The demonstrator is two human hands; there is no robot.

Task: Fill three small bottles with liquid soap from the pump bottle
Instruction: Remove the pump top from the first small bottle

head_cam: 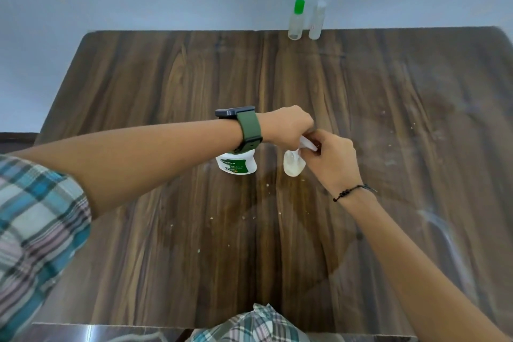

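The pump bottle [236, 164] stands on the surface [166, 230] near its middle, under the left wrist. Just to its right stands a small bottle [293, 165], apart from it. Over that small bottle the left hand [288, 126] and the right hand [331, 157] meet, the right hand's fingers at the bottle's top. At the far edge of the surface, right of centre, two more small bottles [296, 21] [317, 21] stand side by side, well apart from the near group.
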